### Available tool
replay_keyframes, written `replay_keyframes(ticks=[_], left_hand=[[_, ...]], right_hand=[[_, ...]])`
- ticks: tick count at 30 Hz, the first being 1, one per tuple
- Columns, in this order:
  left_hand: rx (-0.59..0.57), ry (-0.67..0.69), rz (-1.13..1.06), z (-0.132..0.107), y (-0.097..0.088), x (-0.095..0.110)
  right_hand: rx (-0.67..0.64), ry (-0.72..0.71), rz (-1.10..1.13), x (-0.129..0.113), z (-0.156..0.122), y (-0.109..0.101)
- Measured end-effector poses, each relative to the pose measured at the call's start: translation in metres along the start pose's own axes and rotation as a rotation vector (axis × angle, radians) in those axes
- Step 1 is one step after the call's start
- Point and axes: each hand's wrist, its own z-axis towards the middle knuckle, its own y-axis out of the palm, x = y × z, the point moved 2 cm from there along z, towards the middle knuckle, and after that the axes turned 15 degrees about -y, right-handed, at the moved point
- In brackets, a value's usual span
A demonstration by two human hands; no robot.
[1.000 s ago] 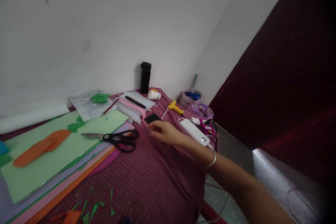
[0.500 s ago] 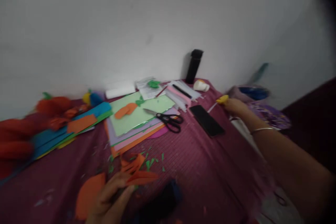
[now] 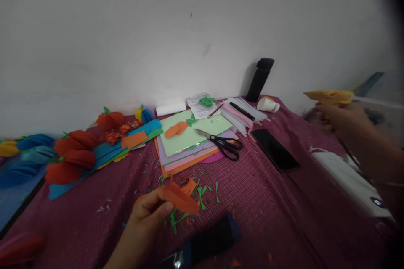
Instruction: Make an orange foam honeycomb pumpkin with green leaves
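My left hand is closed in a pinch on a folded orange paper piece, held low over the maroon cloth near green and orange scraps. At the right, blurred by motion, my right hand is wrapped round a yellow glue gun and holds it raised above the table's right end. A black phone lies between the two hands.
Black-handled scissors lie on a stack of coloured sheets. A black flask, a white cup and white sticks stand by the wall. Orange and blue paper fruits are at the left. A white power bank lies right, and a dark object sits at the front.
The view swung left and down. My right hand went from the phone to the yellow glue gun and lifted it. My left hand came into view holding the orange paper.
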Motion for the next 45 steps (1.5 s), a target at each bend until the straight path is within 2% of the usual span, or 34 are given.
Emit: replay_keyframes(ticks=[2,3,4,6,7,9,13,17,23,33,39,45], left_hand=[[-0.145,-0.225,-0.305,0.003,0.010,-0.007],[-0.199,-0.283,-0.407,0.004,0.014,-0.009],[-0.237,-0.319,-0.475,0.004,0.018,-0.010],[-0.285,-0.356,-0.530,0.004,0.022,-0.012],[-0.301,-0.364,-0.540,0.004,0.023,-0.012],[-0.320,-0.365,-0.545,0.004,0.023,-0.013],[-0.324,-0.346,-0.505,0.006,0.020,-0.013],[-0.326,-0.359,-0.454,0.006,0.021,-0.015],[-0.325,-0.382,-0.431,0.004,0.018,-0.020],[-0.292,-0.377,-0.416,0.003,0.016,-0.022],[-0.302,-0.360,-0.422,0.001,0.015,-0.023],[-0.302,-0.367,-0.390,0.002,0.014,-0.024]], right_hand=[[-0.099,-0.013,0.223,-0.032,-0.026,0.008],[-0.174,0.005,0.487,-0.050,-0.045,0.015],[-0.294,-0.013,0.725,-0.068,-0.067,0.023],[-0.595,-0.050,1.042,-0.102,-0.113,0.041],[-0.780,-0.064,1.141,-0.116,-0.136,0.050],[-0.986,-0.087,1.268,-0.134,-0.172,0.066],[-1.197,-0.019,1.408,-0.144,-0.209,0.091],[-1.298,0.111,1.522,-0.139,-0.222,0.102],[-1.311,0.243,1.687,-0.137,-0.233,0.109],[-1.389,0.284,1.732,-0.135,-0.239,0.114],[-1.344,0.297,1.727,-0.136,-0.237,0.111],[-1.362,0.302,1.740,-0.135,-0.238,0.113]])
